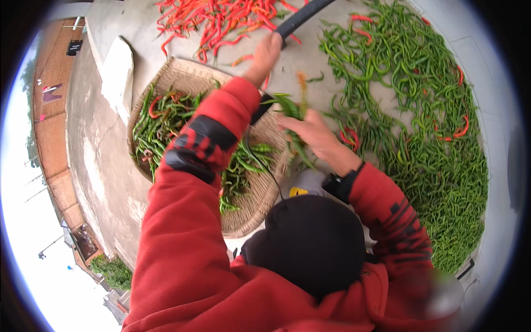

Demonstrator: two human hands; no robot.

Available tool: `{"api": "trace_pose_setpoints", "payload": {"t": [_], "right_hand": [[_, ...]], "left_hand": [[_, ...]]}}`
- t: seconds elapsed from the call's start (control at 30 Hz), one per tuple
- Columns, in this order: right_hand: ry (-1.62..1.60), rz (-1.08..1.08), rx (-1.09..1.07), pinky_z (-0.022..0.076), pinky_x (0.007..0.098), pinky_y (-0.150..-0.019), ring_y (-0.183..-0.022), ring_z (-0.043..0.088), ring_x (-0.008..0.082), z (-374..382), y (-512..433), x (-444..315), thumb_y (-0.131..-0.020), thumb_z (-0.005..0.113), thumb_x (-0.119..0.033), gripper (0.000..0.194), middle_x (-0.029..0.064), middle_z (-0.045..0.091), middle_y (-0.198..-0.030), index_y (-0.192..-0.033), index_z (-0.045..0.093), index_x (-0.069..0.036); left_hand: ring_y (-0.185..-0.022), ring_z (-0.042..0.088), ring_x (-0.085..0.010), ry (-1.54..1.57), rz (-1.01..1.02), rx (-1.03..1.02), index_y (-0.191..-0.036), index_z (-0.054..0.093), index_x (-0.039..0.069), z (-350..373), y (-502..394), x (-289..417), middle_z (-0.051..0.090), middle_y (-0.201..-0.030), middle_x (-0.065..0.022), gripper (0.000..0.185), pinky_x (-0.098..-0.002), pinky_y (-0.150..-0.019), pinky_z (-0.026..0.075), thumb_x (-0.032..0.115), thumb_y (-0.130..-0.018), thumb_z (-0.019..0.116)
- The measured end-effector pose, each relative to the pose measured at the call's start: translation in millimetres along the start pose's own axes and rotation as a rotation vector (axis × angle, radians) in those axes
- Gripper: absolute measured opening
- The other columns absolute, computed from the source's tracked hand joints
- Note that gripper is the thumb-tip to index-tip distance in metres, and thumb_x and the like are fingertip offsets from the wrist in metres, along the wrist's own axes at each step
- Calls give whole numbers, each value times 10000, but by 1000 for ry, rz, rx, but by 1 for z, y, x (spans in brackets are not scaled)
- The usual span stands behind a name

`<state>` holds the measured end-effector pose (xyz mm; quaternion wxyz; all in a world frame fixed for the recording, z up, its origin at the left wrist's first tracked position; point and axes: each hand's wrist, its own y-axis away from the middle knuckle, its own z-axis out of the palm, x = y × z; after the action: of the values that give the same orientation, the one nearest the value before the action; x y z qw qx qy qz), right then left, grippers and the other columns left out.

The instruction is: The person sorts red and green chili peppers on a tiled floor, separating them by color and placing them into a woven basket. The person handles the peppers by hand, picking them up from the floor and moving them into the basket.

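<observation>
My right hand [313, 135] grips a small bunch of green chili peppers [292, 108] beside the rim of a woven basket [259, 199]. A blurred orange pepper [303, 87] sticks up from that bunch. My left hand [265, 56] is stretched out past the basket's far rim, below red chili peppers [224, 20]. Its fingers overlap a curved black bar [305, 16]; whether they hold it or anything else is unclear. Green peppers with a few red ones [155, 108] lie in the basket, partly covered by my left sleeve.
A broad spread of green peppers [415, 83] covers the concrete floor on the right, with scattered red ones. A white sack [118, 74] lies left of the basket. A thin black cable [269, 176] runs to the black cap [315, 240] in front. A brick wall [49, 124] stands far left.
</observation>
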<state>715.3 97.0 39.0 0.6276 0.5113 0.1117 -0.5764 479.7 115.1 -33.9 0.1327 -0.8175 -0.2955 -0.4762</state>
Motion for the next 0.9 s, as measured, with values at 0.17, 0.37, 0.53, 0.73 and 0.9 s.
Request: {"api": "trace_pose_setpoints", "payload": {"t": [0.17,0.37,0.53,0.73,0.9], "right_hand": [[631,-320,-384,432,390,-870,-1000,559,332,42,-1,42,-766,584,-162,493,231,555,-1083,-1206,446,14],[757,-271,-444,463,401,-779,-926,587,356,2,12,75,-771,513,-96,423,245,588,-1017,-1179,488,13],[539,-213,-520,480,352,-786,-908,618,295,15,21,103,-793,515,-78,378,191,615,-1017,-1163,508,2],[404,-74,-342,494,299,-771,-840,630,194,-15,43,101,-865,499,-90,249,146,647,-931,-1072,562,34],[300,-4,-94,495,268,-726,-771,614,129,-54,52,84,-867,501,-66,210,95,644,-856,-1036,570,38]], "left_hand": [[-940,604,-177,72,-70,-226,-1151,536,7,-49,2,17,631,-1022,-115,461,-283,-797,460,386,-903,451],[-975,585,-173,-380,136,-746,-1173,560,44,-47,75,14,634,-1042,-108,412,-305,-906,427,352,-913,471],[-977,586,-178,-243,-192,-1090,-1185,549,35,-79,121,1,625,-1066,-98,357,-311,-902,441,275,-932,475],[-930,604,-147,-19,-591,-692,-1152,564,32,-155,114,-5,634,-1024,-59,307,-284,-835,473,228,-926,493],[-922,602,-136,77,-305,-69,-1139,555,-15,-185,121,33,637,-1011,-75,351,-261,-775,473,256,-926,487]]}}
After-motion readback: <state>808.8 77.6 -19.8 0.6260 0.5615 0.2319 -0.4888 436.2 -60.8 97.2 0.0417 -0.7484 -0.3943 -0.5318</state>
